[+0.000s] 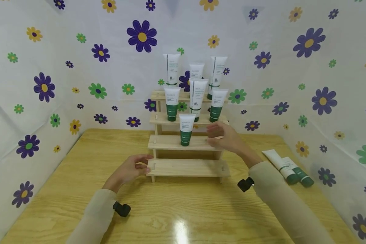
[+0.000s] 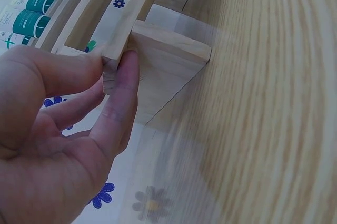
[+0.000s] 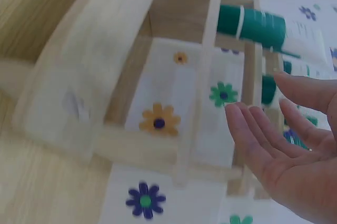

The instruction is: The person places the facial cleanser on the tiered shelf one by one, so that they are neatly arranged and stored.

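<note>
A stepped wooden display rack (image 1: 187, 168) stands on the table, bearing white-and-green squeeze tubes. One small tube (image 1: 186, 129) stands upright on the second step from the bottom. On the step above are a small tube (image 1: 172, 103), a taller tube (image 1: 197, 98) and another small tube (image 1: 218, 105); three more stand on the top step. My left hand (image 1: 130, 171) pinches the left end of the lowest step between thumb and fingers, plainly seen in the left wrist view. My right hand (image 1: 227, 137), fingers loosely bent and holding nothing, hovers by the rack's right side.
Two more tubes lie on the table at the right, a white one (image 1: 277, 162) partly against a green-capped one (image 1: 303, 177). Flower-patterned white cloth (image 1: 109, 67) surrounds the wooden table (image 1: 158, 213) at the back and sides.
</note>
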`<state>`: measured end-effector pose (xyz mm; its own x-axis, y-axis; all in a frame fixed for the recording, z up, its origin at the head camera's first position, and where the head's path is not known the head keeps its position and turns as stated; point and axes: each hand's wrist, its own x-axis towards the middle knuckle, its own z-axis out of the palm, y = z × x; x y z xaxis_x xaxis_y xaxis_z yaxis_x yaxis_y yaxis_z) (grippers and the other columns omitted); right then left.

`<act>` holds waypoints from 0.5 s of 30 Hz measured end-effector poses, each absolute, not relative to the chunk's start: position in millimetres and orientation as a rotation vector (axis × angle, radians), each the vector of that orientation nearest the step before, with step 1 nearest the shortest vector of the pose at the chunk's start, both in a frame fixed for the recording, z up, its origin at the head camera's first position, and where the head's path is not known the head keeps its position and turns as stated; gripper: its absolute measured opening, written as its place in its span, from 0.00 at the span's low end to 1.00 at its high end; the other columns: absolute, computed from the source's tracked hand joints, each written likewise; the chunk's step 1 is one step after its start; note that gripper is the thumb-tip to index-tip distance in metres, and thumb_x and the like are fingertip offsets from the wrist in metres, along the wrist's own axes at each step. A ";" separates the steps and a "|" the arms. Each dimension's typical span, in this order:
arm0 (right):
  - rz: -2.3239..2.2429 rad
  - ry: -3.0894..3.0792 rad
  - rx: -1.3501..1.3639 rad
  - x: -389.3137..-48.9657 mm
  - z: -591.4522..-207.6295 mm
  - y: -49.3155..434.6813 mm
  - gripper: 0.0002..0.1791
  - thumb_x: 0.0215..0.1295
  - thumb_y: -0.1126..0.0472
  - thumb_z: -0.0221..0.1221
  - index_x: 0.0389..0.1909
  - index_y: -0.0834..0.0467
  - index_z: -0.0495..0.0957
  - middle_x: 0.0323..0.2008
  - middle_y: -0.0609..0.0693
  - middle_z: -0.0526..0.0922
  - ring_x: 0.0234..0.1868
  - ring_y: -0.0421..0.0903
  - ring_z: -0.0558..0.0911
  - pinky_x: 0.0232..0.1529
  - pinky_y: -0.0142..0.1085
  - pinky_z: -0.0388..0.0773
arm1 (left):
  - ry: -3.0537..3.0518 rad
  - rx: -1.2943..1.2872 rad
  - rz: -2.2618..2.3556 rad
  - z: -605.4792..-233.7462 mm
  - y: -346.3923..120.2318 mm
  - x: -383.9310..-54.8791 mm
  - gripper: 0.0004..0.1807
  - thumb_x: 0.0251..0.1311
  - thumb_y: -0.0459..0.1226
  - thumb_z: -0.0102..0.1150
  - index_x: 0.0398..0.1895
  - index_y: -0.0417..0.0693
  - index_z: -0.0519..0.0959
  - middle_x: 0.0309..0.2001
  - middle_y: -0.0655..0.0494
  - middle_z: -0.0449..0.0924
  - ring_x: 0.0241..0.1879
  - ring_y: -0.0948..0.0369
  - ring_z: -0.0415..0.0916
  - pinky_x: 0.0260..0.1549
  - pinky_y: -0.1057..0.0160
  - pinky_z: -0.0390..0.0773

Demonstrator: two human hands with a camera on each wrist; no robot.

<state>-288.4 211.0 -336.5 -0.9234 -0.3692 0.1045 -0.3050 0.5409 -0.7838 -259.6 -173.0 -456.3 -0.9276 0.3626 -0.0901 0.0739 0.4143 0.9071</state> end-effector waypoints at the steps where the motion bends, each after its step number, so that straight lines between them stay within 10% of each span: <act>1: -1.318 2.716 -0.600 -287.3 -333.5 218.6 0.24 0.70 0.68 0.63 0.65 0.66 0.71 0.65 0.67 0.77 0.64 0.66 0.79 0.65 0.58 0.79 | 2.401 0.383 1.521 -456.0 -173.1 -259.9 0.27 0.70 0.29 0.61 0.71 0.43 0.72 0.62 0.38 0.75 0.52 0.55 0.81 0.49 0.61 0.85; 15: -0.907 2.932 -0.502 -272.2 -314.1 329.3 0.20 0.75 0.64 0.58 0.60 0.73 0.73 0.59 0.75 0.77 0.54 0.69 0.84 0.46 0.47 0.89 | 2.374 0.402 1.541 -457.3 -174.9 -260.5 0.27 0.70 0.28 0.61 0.71 0.42 0.72 0.63 0.37 0.73 0.52 0.55 0.81 0.48 0.61 0.86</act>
<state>-272.2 329.3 -314.1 -0.9474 -0.3137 0.0640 -0.2950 0.7776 -0.5552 -260.5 -174.9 -457.3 -0.9215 0.3792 -0.0834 0.0783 0.3917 0.9167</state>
